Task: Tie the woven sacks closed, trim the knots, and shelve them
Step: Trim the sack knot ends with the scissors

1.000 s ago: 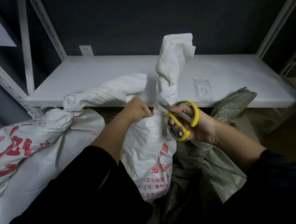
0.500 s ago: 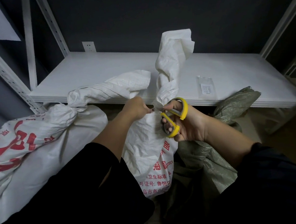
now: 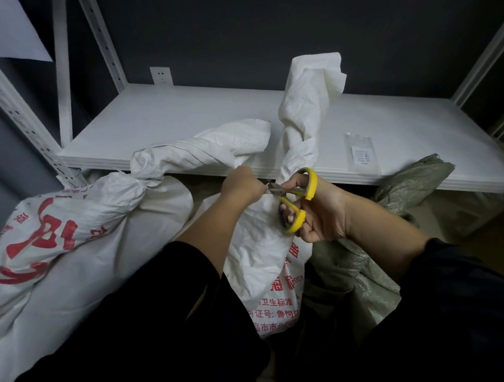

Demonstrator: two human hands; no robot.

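Holding the sack [image 3: 261,250] just below the shelf [image 3: 180,121] edge, my left hand [image 3: 241,185] curls tight on its neck. My right hand [image 3: 321,213], fingers [image 3: 290,216] hooked through the scissors [image 3: 297,199], points the blades leftward across the upright twist [image 3: 301,145], tips just beside the left hand.

A left hand [image 3: 241,185] grips the tied neck of a white woven sack with red print [image 3: 261,250], before the front edge of a white metal shelf [image 3: 180,118]. A right hand [image 3: 321,213] holds yellow-handled scissors [image 3: 297,199], blades at that neck. A grey-green woven sack [image 3: 355,273] lies to the right.
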